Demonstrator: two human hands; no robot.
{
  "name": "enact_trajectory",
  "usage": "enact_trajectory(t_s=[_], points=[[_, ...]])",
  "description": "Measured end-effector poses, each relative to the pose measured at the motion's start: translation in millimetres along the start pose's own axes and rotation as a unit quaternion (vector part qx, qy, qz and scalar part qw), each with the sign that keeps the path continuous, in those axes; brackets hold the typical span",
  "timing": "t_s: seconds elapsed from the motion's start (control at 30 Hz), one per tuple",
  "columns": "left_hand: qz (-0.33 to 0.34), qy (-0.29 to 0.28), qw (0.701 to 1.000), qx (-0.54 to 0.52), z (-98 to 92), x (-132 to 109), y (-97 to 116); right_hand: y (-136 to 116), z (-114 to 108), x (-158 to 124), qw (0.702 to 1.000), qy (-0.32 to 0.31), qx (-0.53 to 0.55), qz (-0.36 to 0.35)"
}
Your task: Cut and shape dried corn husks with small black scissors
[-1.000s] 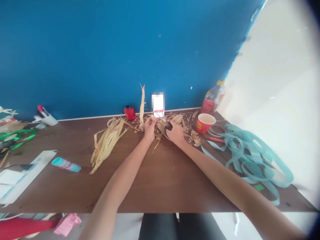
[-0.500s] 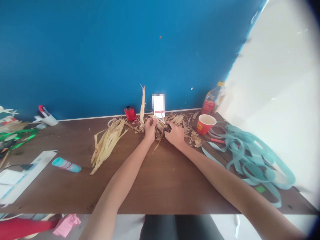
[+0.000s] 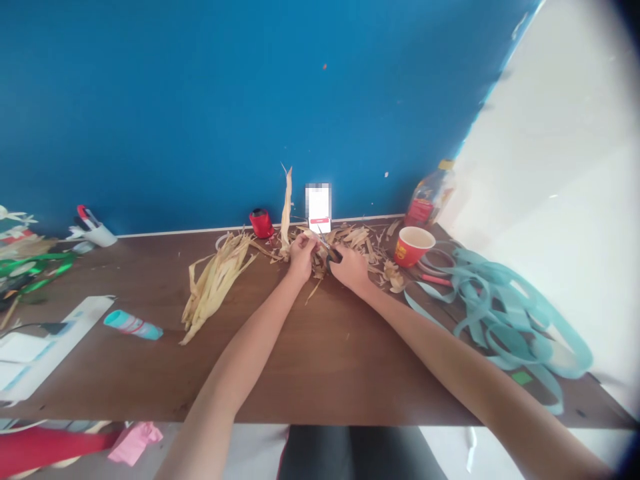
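By blue wall (image 3: 250, 100), tabletop (image 3: 320, 380), probably husks (image 3: 215, 290)

The right hand (image 3: 351, 270) is hiding most of the scissors (image 3: 331, 249); the white card (image 3: 318, 200) is showing pixelated, and the red cloth (image 3: 50, 448) is running off the left edge.

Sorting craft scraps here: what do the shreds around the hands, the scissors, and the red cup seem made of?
The shreds look like dried corn husk: matte, straw-coloured, torn along the grain. The scissors have bright blades, probably steel, and dark handles, probably plastic. The red cup looks like printed paper, pale inside, though it could be plastic.
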State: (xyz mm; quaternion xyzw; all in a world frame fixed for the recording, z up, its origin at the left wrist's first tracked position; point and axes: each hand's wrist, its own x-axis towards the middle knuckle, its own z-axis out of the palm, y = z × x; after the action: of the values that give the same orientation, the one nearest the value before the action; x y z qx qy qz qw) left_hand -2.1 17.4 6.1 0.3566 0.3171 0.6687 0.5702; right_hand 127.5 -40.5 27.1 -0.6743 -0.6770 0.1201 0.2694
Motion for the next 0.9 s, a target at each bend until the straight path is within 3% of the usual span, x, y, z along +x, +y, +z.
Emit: enact_trajectory(t_s=[0.9], points=[[-0.015, -0.021, 1.0, -0.015, 2.8, -2.1, 1.4, 7.0, 4.7, 2.6, 0.999, 0.0, -0.007, -0.037]])
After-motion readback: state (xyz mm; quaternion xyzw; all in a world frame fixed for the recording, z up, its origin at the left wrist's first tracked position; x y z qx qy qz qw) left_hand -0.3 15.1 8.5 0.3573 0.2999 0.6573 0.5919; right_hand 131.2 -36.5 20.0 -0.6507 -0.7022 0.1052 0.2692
